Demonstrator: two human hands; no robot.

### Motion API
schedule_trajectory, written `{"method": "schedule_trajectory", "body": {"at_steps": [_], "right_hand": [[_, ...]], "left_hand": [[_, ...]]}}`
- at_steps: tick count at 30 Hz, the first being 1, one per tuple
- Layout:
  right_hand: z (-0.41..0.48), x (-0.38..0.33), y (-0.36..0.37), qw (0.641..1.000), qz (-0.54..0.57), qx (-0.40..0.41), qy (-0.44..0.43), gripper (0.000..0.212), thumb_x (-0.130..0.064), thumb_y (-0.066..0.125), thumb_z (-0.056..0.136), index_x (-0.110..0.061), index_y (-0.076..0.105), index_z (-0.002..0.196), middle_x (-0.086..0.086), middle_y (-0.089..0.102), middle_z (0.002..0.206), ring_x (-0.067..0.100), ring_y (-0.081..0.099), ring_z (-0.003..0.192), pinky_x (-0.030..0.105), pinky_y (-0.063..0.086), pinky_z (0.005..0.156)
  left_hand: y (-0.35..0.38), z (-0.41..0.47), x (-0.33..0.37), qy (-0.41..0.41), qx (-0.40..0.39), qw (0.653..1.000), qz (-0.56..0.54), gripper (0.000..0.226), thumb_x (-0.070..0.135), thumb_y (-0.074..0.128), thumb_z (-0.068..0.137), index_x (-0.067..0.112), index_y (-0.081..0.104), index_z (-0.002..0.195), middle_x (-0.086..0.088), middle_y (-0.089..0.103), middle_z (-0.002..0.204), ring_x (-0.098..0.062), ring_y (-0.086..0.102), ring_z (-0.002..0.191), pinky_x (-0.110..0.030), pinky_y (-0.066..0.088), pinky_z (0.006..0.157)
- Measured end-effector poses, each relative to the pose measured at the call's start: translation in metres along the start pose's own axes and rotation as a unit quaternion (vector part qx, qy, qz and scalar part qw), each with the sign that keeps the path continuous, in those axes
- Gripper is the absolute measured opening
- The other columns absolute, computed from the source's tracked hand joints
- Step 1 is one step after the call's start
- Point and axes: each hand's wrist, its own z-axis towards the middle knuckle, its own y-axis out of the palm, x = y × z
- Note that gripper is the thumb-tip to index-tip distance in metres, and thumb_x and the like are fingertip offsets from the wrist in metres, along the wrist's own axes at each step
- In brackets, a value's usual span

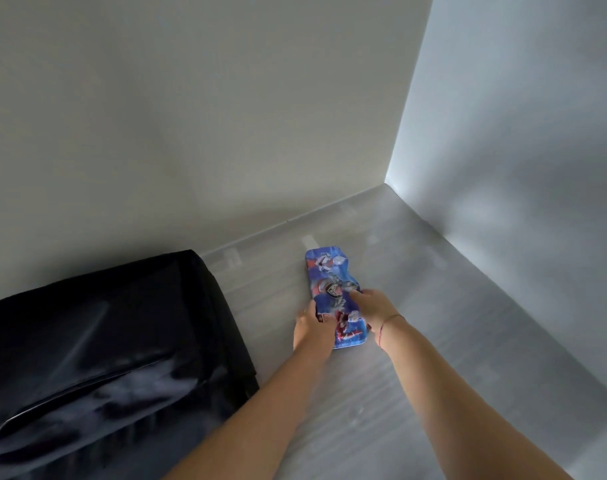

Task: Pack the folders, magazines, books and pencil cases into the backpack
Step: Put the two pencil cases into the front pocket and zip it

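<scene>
Grey floor (416, 341): both hands' fingers (359, 297) grip the blue pencil case (329, 271) between them.

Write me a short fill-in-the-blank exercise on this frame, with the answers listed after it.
1. Both hands, the left hand and the right hand, grip a pencil case whose main colour is ____.
2. The black backpack lies to the ____ of the pencil case.
3. A thin red string circles the ____ wrist.
4. The pencil case rests on the grey ____.

Answers: blue; left; right; floor
</scene>
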Motion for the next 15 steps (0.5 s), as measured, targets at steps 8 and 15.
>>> {"method": "schedule_trajectory", "body": {"at_steps": [8, 15], "right_hand": [[-0.011, 0.0, -0.016, 0.97, 0.211, -0.088, 0.084, 0.013, -0.011, 0.057, 0.092, -0.004, 0.058, 0.102, 0.008, 0.072, 0.072, 0.016, 0.068, 0.061, 0.029, 0.057, 0.061], [-0.063, -0.007, -0.009, 0.94, 0.302, -0.157, 0.016, 0.031, -0.02, 0.059, 0.089, -0.008, 0.058, 0.118, 0.014, 0.07, 0.107, 0.028, 0.066, 0.097, 0.039, 0.054, 0.084]], "left_hand": [[-0.013, -0.02, 0.005, 0.069, 0.017, 0.994, -0.082, 0.062, 0.011, 0.062, 0.087, 0.021, 0.036, 0.142, -0.001, 0.048, 0.131, -0.013, 0.058, 0.107, -0.021, 0.051, 0.081], [-0.072, -0.065, -0.006, 0.15, -0.04, 0.983, -0.096, 0.057, 0.017, 0.067, 0.084, 0.029, 0.043, 0.133, 0.007, 0.059, 0.116, -0.009, 0.065, 0.098, -0.028, 0.057, 0.082]]}}
